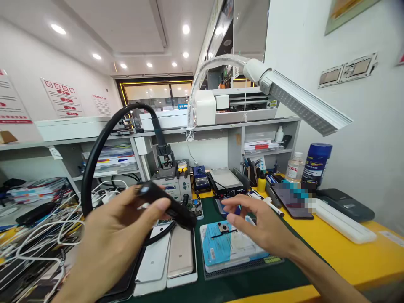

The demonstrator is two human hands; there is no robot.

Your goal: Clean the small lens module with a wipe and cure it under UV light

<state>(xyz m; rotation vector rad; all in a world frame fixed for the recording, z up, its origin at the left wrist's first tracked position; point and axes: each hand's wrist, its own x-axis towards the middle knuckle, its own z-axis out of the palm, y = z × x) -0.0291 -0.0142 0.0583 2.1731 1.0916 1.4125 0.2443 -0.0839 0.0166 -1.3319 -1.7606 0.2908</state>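
Head view, left hand (116, 235) gripping black hot-air handle (167, 204) w/ hose, right hand (261, 227) spread wide, empty, hovering over opened phone (230, 246) just below it, 2 phones (170, 256) under left hand on table (347, 256).

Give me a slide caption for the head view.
Left hand grips a black hot-air handle; right hand hovers over an opened phone.

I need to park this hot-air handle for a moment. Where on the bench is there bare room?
Bare yellow bench lies between the green mat and the white bar. Some mat shows below the blue-labelled phone. Left is crowded: white cables, phones under the left hand.
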